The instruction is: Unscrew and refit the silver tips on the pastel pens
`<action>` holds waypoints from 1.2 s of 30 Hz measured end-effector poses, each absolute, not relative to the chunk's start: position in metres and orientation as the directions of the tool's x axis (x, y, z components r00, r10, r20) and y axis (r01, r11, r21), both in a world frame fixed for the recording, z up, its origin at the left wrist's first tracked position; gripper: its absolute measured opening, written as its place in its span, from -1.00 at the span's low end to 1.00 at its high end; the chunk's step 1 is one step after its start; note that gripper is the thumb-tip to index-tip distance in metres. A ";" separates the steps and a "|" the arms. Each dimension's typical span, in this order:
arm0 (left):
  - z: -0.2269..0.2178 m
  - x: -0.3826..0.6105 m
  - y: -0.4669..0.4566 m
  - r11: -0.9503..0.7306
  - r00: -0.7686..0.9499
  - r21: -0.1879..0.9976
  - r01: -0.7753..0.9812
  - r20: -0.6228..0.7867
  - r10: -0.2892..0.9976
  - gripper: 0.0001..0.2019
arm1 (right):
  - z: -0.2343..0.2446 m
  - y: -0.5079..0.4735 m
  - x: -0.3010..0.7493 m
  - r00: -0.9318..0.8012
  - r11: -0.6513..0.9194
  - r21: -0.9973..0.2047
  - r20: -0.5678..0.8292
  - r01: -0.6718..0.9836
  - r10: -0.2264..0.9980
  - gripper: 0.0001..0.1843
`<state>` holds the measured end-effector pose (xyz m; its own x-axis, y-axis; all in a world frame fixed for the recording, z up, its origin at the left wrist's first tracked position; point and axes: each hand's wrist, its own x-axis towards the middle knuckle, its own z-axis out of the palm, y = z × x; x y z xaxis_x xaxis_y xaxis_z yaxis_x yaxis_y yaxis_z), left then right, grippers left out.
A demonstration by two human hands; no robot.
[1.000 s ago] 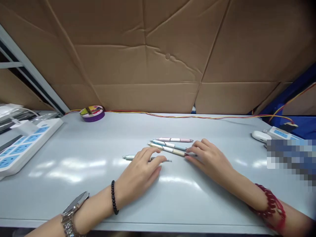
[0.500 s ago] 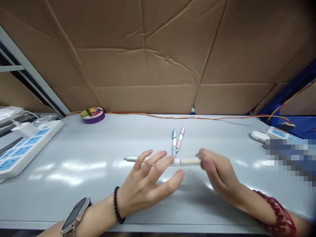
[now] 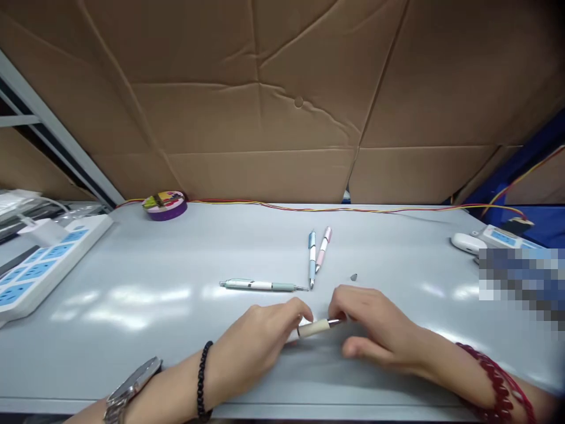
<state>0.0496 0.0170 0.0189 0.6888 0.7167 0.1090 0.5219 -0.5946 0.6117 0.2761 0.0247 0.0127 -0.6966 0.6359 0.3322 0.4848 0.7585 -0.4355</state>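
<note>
My left hand (image 3: 260,338) is closed around a cream-and-white pen (image 3: 314,328), whose silver tip points right. The pen's rear part is hidden inside that hand. My right hand (image 3: 375,327) is open, its thumb apart from the curled fingers; the fingertips are at the pen's tip, and whether they touch it I cannot tell. Behind my left hand a green-and-white pen (image 3: 263,285) lies flat, tip to the right. A blue-and-white pen (image 3: 312,259) and a pink-and-white pen (image 3: 323,249) lie close together farther back. A small grey piece (image 3: 354,277) rests beyond my right hand.
A round purple tin (image 3: 166,209) stands at the back left. Power strips lie at the left (image 3: 57,259) and right (image 3: 507,237), with a white rounded case (image 3: 468,242) beside the right one. Thin red and yellow wires (image 3: 282,207) run along the cardboard wall (image 3: 247,118).
The cream pen has come nearer to me, and my left hand has closed on it. My right hand's grip on its end has loosened. The green pen and the grey piece now show fully.
</note>
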 end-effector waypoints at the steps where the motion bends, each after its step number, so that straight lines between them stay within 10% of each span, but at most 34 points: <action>1: 0.017 0.050 0.017 -0.623 0.700 0.576 0.529 0.118 0.704 -0.76 | 0.012 0.023 0.274 -0.676 0.717 -0.469 0.292 0.515 0.677 -0.41; 7: 0.018 0.048 0.017 -0.621 0.700 0.552 0.556 0.094 0.708 -0.90 | 0.011 0.016 0.268 -0.580 0.547 -0.608 0.169 0.576 0.797 -0.63; 13: 0.023 0.048 0.021 -0.534 0.686 0.642 0.551 0.015 0.727 -0.86 | 0.014 0.022 0.274 -0.588 0.651 -0.651 0.368 0.390 0.720 -0.92; 21: 0.022 0.050 0.020 -0.545 0.708 0.610 0.576 -0.040 0.705 -0.81 | 0.007 0.019 0.272 -0.593 0.570 -0.566 0.168 0.596 0.787 -0.51; 25: 0.022 0.048 0.022 -0.507 0.698 0.624 0.595 -0.090 0.710 -0.77 | 0.008 0.019 0.271 -0.551 0.519 -0.644 0.175 0.562 0.816 -0.75; 36: 0.021 0.045 0.024 -0.617 0.780 0.722 0.313 0.174 0.600 -0.66 | 0.016 0.023 0.278 -0.495 0.582 -0.749 0.393 0.316 0.775 -0.94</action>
